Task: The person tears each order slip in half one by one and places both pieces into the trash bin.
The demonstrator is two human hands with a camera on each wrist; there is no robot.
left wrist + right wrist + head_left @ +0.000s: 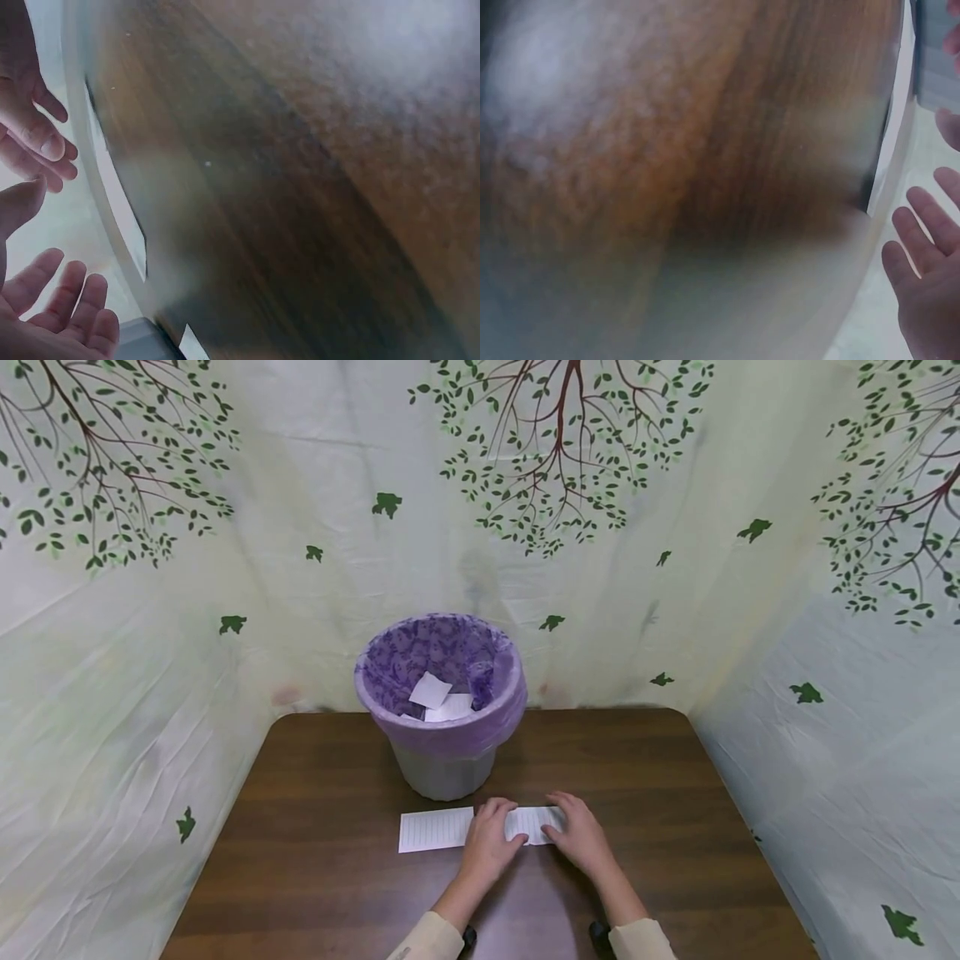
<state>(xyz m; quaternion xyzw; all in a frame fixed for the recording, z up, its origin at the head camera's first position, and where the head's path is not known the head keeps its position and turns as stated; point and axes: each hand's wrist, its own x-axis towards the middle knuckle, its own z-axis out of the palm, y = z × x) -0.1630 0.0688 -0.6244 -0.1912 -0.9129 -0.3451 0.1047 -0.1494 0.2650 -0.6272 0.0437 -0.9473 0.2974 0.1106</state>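
Note:
A piece of white lined paper [437,830] lies on the wooden table. Another lined piece [528,823] lies to its right, between the two hands. My left hand [491,843] is over the inner ends of both pieces and hides where they meet. At the right piece's far end is my right hand [583,839], its fingertips overlapping the paper in the head view. Both wrist views show loosely bent, spread fingers with nothing held: the left hand [64,311] palm inward, and the right hand [930,277] beside the paper's edge [891,135].
Behind the papers stands a grey bin [442,768] lined with a purple bag [480,735]. Several white paper pieces [431,690] lie inside it. The brown table [315,877] is bordered by hanging cloth [315,635] printed with trees and leaves.

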